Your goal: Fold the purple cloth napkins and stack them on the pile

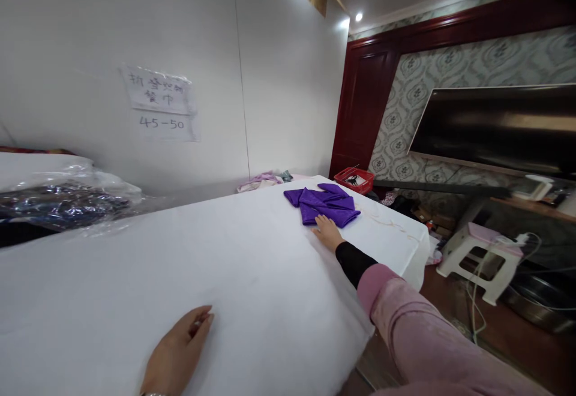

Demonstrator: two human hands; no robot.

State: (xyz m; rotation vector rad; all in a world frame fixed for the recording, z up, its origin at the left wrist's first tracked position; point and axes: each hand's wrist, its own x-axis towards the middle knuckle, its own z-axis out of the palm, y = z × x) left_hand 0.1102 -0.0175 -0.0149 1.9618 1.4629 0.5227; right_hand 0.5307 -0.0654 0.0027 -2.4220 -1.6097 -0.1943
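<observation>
One purple cloth [330, 207] lies in rumpled folds on the white-covered table [243, 252], near its far end. At the cloth's near edge rests the person's right hand [328, 232], fingers stretched out and thumb apart; this grip is loose and open, touching the fabric, though whether any of it is pinched under the fingers cannot be told. A black cuff [355, 262] and a pink sleeve [418, 318] run back from that hand.

Well apart from the purple cloth, on its near left side, the left hand [177, 351] is loosely curled, with a narrow gap between thumb and forefinger and nothing visible in its grip.

Just beyond the purple cloth to the right stands a red basket [366, 181]; beyond it to the left lies a lilac bundle [265, 180]. Much farther left of the purple cloth is a plastic-wrapped pile [67, 201]. To its right, off the table, stands a white stool [490, 258] with a pink top.
</observation>
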